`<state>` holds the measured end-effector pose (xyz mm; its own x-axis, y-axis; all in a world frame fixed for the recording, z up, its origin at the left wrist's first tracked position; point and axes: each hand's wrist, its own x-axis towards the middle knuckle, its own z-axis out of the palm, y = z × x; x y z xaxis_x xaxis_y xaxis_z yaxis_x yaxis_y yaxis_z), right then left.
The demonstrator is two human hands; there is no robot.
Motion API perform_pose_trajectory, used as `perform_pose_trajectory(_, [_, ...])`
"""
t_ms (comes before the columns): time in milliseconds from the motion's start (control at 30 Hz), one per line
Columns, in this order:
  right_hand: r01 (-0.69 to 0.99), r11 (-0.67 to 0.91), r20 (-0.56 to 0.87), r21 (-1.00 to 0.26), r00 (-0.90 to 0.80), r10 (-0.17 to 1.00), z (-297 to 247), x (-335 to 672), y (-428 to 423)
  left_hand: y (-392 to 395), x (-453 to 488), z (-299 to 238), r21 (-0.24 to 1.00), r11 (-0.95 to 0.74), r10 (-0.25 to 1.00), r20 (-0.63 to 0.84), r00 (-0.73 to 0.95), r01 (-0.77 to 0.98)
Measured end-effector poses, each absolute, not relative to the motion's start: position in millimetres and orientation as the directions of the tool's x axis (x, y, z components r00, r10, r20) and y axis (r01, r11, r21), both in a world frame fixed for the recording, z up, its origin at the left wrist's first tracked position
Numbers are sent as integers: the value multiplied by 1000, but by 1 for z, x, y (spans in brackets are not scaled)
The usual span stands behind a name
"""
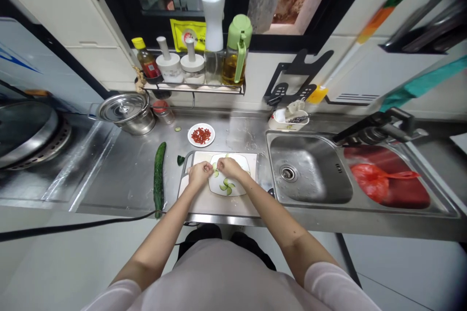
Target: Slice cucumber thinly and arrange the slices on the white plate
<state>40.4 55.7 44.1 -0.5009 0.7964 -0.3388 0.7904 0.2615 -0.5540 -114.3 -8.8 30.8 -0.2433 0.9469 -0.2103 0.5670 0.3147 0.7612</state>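
Note:
A white plate rests on the cutting board. Cucumber slices lie fanned like a pinwheel on its lower part, with green peel along their edges. At the plate's upper left, my left hand has its fingers pinched at a thin cucumber slice. Just beside it, my right hand reaches over the plate, fingertips bent together; whatever is between them is too small to make out. To the left of the board lies a long whole cucumber, and a dark green cucumber end sits by the board's corner.
Behind the board stands a small white dish of chopped red pieces. A lidded steel pot is at back left. The sink is on the right, with a red plastic bag in its second basin. Bottles fill a wall rack.

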Motion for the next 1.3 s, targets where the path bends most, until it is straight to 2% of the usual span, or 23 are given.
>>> perform_pose_trajectory(233, [837,361,-378,-412,-517,768,41,36,56,-4,-111,35,559,352,930,-299,-214,750])
perform_pose_trajectory(400, [838,400,-385,-371,-531,755,37,35,58,-2,-111,32,497,351,925,-317,-211,794])
perform_pose_trajectory(1067, [835,465,-373,-295,-549,749,26,35,58,1,-110,32,454,335,929,-306,-209,826])
perform_pose_trajectory(1300, [844,449,-352,-294,-532,770,28,40,58,0,-113,28,482,346,930,-293,-224,805])
